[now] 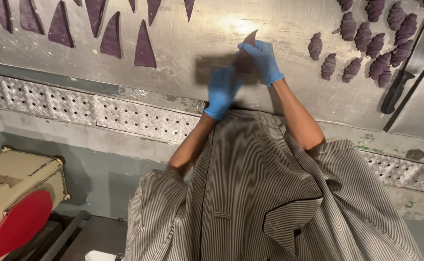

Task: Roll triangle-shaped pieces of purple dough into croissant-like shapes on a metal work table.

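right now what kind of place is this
Probably a bakery kitchen: a steel worktable holds purple dough triangles and rolled purple croissant shapes, with a knife beside them.

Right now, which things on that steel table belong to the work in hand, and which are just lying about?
In hand:
purple dough triangle, held by right hand and left hand
cut triangles
rolled purple croissants

Lying about:
black-handled knife
beige machine with red part
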